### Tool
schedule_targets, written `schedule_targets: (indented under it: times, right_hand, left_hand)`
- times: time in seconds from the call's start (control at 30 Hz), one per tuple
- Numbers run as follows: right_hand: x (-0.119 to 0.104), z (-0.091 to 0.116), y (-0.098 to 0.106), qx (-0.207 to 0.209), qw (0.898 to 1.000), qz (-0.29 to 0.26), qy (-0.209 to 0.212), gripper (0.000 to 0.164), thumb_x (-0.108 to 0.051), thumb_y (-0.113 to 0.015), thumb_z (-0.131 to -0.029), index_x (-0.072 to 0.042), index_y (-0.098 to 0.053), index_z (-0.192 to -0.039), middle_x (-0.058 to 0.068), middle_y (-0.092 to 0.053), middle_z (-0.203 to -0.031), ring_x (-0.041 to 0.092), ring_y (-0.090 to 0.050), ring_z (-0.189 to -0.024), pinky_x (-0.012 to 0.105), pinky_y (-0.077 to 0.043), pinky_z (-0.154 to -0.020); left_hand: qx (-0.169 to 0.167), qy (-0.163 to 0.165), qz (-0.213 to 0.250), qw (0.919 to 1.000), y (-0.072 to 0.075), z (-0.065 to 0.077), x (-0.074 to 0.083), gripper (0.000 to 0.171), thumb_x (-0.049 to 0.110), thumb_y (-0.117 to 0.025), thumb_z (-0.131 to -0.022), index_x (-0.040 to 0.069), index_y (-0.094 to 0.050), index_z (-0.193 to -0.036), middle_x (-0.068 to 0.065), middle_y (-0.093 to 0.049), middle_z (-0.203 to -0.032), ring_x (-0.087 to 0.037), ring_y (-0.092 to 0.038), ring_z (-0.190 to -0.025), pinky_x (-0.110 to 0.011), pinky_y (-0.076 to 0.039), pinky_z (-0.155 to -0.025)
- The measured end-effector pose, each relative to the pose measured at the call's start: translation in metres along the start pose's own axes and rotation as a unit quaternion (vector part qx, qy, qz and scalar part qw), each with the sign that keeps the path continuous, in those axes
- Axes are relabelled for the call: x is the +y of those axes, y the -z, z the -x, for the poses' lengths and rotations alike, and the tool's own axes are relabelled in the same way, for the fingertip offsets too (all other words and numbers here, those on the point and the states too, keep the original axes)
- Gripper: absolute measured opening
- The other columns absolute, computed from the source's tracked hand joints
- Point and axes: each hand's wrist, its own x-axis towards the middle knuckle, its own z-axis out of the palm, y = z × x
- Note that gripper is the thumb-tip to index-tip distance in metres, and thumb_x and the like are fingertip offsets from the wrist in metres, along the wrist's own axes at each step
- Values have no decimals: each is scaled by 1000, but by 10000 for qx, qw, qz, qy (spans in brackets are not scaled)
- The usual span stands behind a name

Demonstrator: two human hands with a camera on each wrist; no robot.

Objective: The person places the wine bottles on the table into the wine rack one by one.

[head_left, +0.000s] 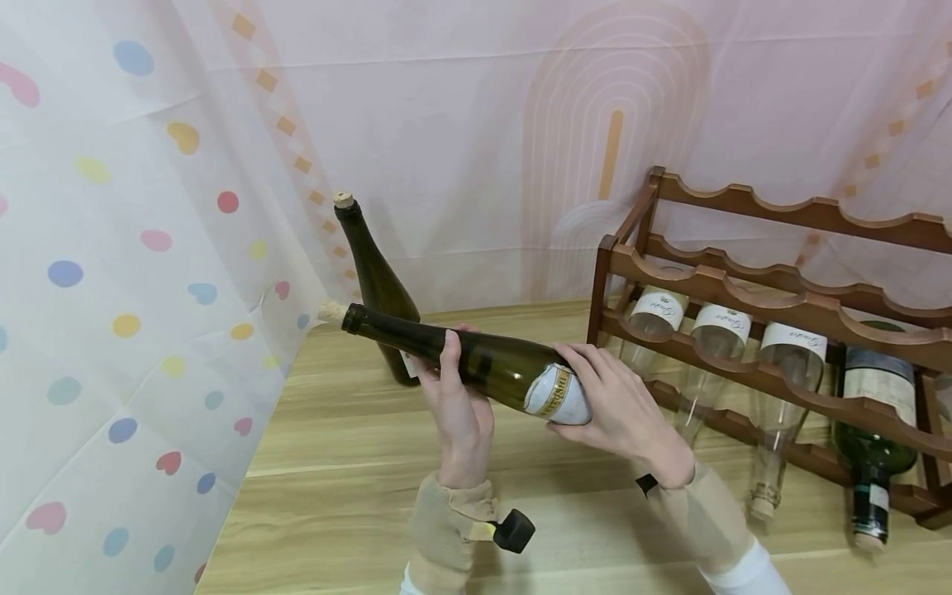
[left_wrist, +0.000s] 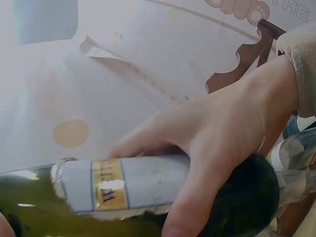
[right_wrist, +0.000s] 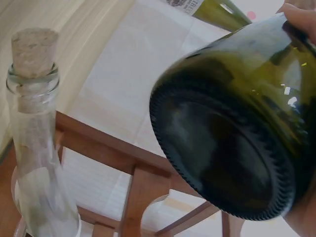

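A dark green wine bottle (head_left: 498,364) with a cork (head_left: 332,312) in its mouth is held aslant above the table, neck to the left. My left hand (head_left: 457,413) holds it at the shoulder, thumb over the near side. Around the base end curls my right hand (head_left: 625,405), beside a white label with a gold band (left_wrist: 111,182). The left wrist view shows that right hand (left_wrist: 212,133) across the label. In the right wrist view the bottle's ribbed bottom (right_wrist: 222,153) faces the camera. Behind it, a second corked green bottle (head_left: 379,277) stands upright on the table.
To the right stands a two-tier brown wooden wine rack (head_left: 732,285). Its lower tier holds several clear bottles (head_left: 781,388) and a dark green bottle (head_left: 873,421), necks toward me. Patterned cloth (head_left: 431,165) hangs behind the wooden table (head_left: 335,496) and along its left side.
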Motion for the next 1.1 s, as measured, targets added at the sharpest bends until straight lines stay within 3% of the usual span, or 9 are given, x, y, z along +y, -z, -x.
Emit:
schedule_targets:
  times: [0.2, 0.3, 0.37, 0.53, 0.7, 0.77, 0.87, 0.93, 1.1]
  right_hand:
    - [11, 2, 4, 261, 9995, 62, 172, 93, -38, -87, -47, -2, -50, -124, 16, -57, -111, 29, -58, -92, 44, -52, -72]
    - [17, 5, 10, 320, 9990, 241, 193, 94, -37, -87, -46, -1, -50, -124, 18, -57, -112, 31, -56, -95, 46, -51, -74]
    - [21, 6, 15, 316, 9986, 387, 159, 94, -36, -87, -45, -3, -50, -125, 18, -57, -113, 32, -55, -96, 46, -51, -73]
    - [28, 7, 26, 41, 9977, 666, 114, 94, -38, -86, -46, -7, -50, -127, 15, -57, -114, 30, -55, -93, 43, -49, -67]
    - [33, 10, 34, -171, 9952, 945, 168, 95, -41, -86, -45, -8, -50, -127, 14, -57, -116, 29, -54, -96, 43, -49, -67]
    - [35, 11, 37, -224, 9936, 1091, 203, 96, -42, -86, -45, -10, -51, -127, 13, -57, -117, 29, -53, -98, 45, -49, -69]
    - [38, 12, 40, -275, 9916, 1229, 281, 95, -41, -86, -44, -12, -52, -127, 13, -58, -117, 30, -53, -99, 46, -50, -71]
    - [39, 13, 42, -300, 9910, 1255, 348, 94, -41, -86, -44, -13, -52, -127, 13, -58, -117, 31, -53, -100, 47, -50, -72]
    - [41, 13, 44, -306, 9893, 1301, 591, 92, -43, -85, -46, -13, -53, -127, 11, -59, -117, 30, -54, -101, 48, -49, -77]
  left_hand:
    - [-656, 718, -643, 9932, 6, -4, 1, 23, 12, -44, -96, 18, -33, -117, 0, -62, -99, -17, -57, -100, -24, -49, -85]
    - [-948, 1126, -2089, 9668, 11, -9, 8, 21, 18, -45, -97, 14, -37, -116, 0, -62, -101, -14, -56, -102, -26, -47, -90]
    - [-1136, 1113, -3654, 9172, 14, -12, 15, 24, 24, -48, -96, 8, -45, -114, -4, -64, -102, -14, -57, -97, -29, -48, -88]
    - [-1379, -195, -6792, 7206, 20, -10, 38, 37, 39, -60, -88, 2, -67, -91, -12, -72, -82, -18, -64, -73, -35, -52, -68]
    - [-1872, -2543, -7298, 6064, 20, -6, 55, 21, 25, -73, -79, 5, -68, -82, -8, -70, -77, -20, -62, -74, -35, -50, -67]
    - [-2094, -3058, -7376, 5645, 21, -6, 58, 23, 18, -77, -74, 6, -68, -91, -9, -68, -91, -23, -60, -90, -38, -49, -79]
    - [-2326, -3074, -7649, 5161, 25, -9, 58, 43, 14, -82, -67, 8, -65, -106, -11, -63, -112, -27, -50, -114, -48, -41, -96]
    - [-2417, -2842, -7846, 4952, 28, -11, 56, 55, 13, -84, -63, 11, -62, -113, -11, -58, -122, -27, -44, -122, -53, -36, -103]
    - [-2471, -2600, -8060, 4708, 38, -17, 50, 66, 11, -88, -57, 12, -61, -118, -10, -62, -119, -27, -51, -117, -54, -35, -104]
